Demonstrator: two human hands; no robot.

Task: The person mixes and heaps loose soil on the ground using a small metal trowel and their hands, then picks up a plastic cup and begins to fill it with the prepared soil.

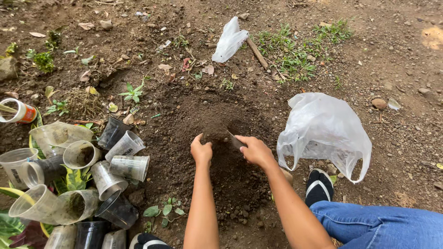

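left hand point(201, 151): fingers curled, knuckles up, forearm stretched forward | right hand point(255, 150): closed in a grip, just beside left hand, forearm angled inward

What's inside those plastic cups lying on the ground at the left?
Several plastic cups show smears or a little dark soil inside; others look empty. Overlapping cups hide some interiors, so those cannot be told.

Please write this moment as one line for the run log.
left hand: cupped on soil mound | right hand: holds small tool in soil | plastic cups: left
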